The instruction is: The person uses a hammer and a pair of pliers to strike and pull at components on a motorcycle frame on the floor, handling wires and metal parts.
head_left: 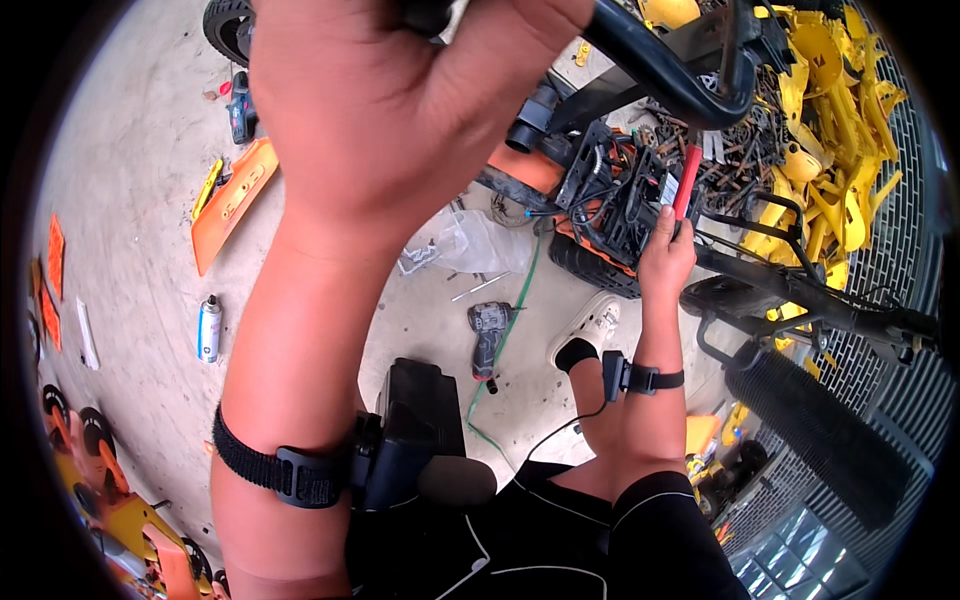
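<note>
My left hand [360,120] is large and close at the top. Its fingers run out of view, closed about a black bar that appears to join the curved black handlebar tube [680,80]. Lower right, my right hand [667,255] grips a slim red-handled tool [688,182], thumb along the handle; its working end is hard to make out. That tool is held over an opened machine body [610,180] with exposed black cables, orange panels and a thick black tyre [590,265].
On the concrete floor lie a cordless drill [490,335], a clear plastic bag [470,240], a spray can [209,328] and an orange panel [235,205]. Yellow plastic parts [835,150] and rusty metal pieces [745,165] are heaped at far right. A green cable [525,285] crosses the floor.
</note>
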Demonstrator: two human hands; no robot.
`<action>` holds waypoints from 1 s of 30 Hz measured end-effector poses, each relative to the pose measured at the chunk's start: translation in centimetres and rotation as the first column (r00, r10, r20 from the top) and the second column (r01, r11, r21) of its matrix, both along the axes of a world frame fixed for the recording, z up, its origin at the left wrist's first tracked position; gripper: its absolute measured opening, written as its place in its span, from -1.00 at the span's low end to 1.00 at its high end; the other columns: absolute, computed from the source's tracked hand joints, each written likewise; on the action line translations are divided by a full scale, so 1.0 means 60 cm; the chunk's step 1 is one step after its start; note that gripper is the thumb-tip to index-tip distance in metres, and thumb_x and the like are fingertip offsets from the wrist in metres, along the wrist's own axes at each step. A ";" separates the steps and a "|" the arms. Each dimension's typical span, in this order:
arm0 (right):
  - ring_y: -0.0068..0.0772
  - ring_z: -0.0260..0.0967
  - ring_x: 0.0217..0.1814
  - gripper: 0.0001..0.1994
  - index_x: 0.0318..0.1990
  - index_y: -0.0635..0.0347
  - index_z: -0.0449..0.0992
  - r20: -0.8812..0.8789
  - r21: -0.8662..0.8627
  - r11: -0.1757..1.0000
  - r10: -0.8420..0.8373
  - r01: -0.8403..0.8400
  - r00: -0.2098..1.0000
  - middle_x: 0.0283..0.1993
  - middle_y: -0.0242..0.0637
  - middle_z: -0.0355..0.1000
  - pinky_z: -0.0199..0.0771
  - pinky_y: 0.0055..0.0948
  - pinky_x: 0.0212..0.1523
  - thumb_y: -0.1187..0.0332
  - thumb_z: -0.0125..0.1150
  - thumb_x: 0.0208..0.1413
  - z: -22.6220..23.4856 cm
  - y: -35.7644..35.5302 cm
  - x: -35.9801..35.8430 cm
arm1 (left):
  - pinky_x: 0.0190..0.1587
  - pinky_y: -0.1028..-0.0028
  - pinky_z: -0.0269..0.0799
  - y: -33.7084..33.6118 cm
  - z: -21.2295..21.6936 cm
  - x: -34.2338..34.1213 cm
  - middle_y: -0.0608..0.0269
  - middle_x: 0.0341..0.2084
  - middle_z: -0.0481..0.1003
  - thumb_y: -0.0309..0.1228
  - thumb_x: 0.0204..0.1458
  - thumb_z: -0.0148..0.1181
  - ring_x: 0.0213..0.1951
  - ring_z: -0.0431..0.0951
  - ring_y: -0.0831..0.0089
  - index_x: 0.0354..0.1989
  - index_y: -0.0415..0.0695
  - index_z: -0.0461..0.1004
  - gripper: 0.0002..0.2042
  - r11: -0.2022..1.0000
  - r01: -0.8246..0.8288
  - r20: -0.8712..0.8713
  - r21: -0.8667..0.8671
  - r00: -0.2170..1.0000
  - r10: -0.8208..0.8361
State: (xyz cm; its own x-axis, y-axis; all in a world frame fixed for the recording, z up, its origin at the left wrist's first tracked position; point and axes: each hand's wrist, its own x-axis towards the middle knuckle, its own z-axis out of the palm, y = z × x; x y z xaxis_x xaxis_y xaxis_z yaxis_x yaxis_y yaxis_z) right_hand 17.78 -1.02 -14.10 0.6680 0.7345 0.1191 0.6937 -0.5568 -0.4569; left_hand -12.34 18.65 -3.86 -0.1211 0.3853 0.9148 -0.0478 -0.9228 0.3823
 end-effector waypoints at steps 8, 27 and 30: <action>0.41 0.50 -0.15 -0.52 -0.20 0.29 0.46 0.103 -0.385 0.923 0.034 0.008 0.994 -0.30 0.27 0.54 0.46 0.18 -0.15 -0.06 0.07 0.35 -0.072 0.033 -0.006 | -0.21 0.47 0.32 0.000 -0.001 0.013 0.17 -0.35 0.46 -0.62 0.21 0.13 -0.32 0.41 0.45 -0.24 -0.28 0.48 -0.98 0.999 0.044 0.014 -0.025 0.999 -0.043; 0.41 0.51 -0.12 -0.39 -0.13 0.39 0.53 0.060 -0.162 0.964 -0.202 0.209 0.978 -0.25 0.33 0.54 0.49 0.11 -0.10 -0.16 0.01 0.35 -0.068 0.031 0.029 | -0.05 0.23 0.32 -0.019 0.016 -0.004 0.14 -0.38 0.47 -0.59 0.17 0.15 -0.28 0.43 0.31 -0.29 -0.23 0.45 -0.98 0.986 -0.156 -0.169 -0.050 0.975 0.146; 0.12 0.40 -0.48 -0.41 -0.18 0.42 0.50 -0.047 0.059 0.990 -0.128 0.131 0.991 -0.48 0.08 0.47 0.43 -0.11 -0.35 -0.12 0.02 0.38 -0.024 0.006 0.026 | -0.04 0.20 0.31 -0.025 0.027 -0.003 0.15 -0.41 0.46 -0.60 0.16 0.15 -0.29 0.44 0.30 -0.29 -0.22 0.44 -0.97 0.992 -0.098 -0.118 -0.081 0.989 0.088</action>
State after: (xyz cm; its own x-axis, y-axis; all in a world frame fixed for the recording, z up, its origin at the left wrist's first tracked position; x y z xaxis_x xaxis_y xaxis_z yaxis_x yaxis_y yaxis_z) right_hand 19.31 -0.67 -15.53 0.7625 0.6338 0.1302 0.5964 -0.6105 -0.5211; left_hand -12.49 17.17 -2.22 -0.0564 0.4556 0.8884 0.0850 -0.8844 0.4590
